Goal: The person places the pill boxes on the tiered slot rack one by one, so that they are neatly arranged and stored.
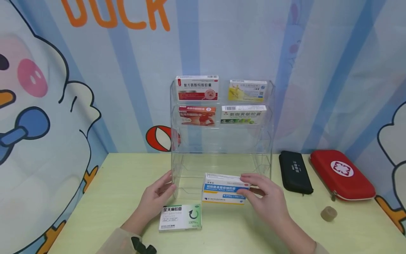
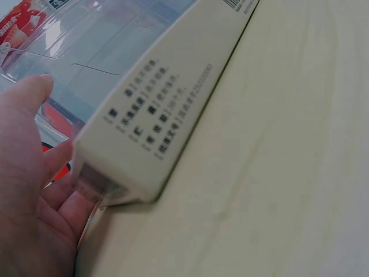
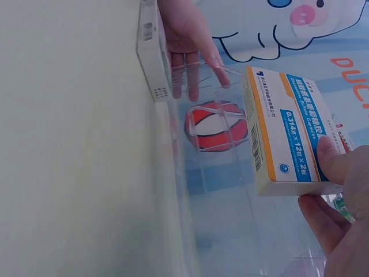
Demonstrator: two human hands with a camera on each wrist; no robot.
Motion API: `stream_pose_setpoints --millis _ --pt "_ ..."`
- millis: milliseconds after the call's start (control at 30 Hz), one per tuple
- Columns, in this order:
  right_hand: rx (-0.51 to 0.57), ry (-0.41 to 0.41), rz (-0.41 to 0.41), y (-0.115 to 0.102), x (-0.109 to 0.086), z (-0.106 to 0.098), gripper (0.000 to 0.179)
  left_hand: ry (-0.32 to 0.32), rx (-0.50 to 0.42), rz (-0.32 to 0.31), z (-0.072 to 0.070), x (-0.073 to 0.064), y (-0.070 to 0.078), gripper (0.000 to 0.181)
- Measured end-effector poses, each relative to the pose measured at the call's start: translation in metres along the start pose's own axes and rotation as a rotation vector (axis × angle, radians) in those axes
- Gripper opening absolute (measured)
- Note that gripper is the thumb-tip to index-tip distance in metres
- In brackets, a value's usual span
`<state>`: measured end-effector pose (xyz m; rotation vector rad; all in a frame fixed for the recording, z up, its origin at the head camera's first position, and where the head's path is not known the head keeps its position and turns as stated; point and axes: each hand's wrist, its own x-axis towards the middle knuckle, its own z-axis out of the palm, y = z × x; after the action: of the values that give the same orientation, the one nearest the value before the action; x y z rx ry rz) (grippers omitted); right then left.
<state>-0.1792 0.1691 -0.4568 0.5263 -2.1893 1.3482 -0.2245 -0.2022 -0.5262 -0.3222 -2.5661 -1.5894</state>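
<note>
We see the right hand (image 1: 266,199) pinching a white-blue-orange box (image 1: 224,188) — long axis left-right, face toward us — before the clear rack (image 1: 222,141); left hand (image 1: 157,197) relaxed, fingers straight, beside the rack.

Black case (image 1: 295,172), red first-aid pouch (image 1: 342,174), perhaps tape roll (image 1: 328,213) on table (image 1: 120,176).

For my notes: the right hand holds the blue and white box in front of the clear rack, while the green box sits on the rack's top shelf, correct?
Not quite: the green box lies on the table by the left hand, as the head view shows. The right hand does hold the blue and white box before the rack.
</note>
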Motion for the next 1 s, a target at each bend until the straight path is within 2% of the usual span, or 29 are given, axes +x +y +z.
stream_pose_setpoints --millis 100,300,400,533,700,1000 --pt "-0.003 0.061 -0.025 -0.006 0.016 0.0 0.039 -0.001 -0.001 0.001 0.001 0.0 0.0 0.059" --pt "0.005 0.215 -0.172 -0.014 0.056 0.004 0.039 0.002 -0.002 -0.004 0.001 0.0 -0.001 0.059" --pt "0.027 0.252 -0.209 -0.018 0.076 0.009 0.036 0.003 0.002 0.001 0.001 0.0 -0.001 0.059" --pt "0.034 0.261 -0.253 -0.02 0.098 0.017 0.034 0.002 0.005 0.004 0.0 0.0 -0.001 0.06" --pt "-0.052 0.257 -0.307 -0.018 0.117 0.026 0.033 0.001 0.002 0.01 0.001 0.0 0.0 0.061" --pt "-0.183 0.234 -0.329 -0.015 0.131 0.043 0.031 0.004 0.009 0.009 0.001 0.0 -0.001 0.06"
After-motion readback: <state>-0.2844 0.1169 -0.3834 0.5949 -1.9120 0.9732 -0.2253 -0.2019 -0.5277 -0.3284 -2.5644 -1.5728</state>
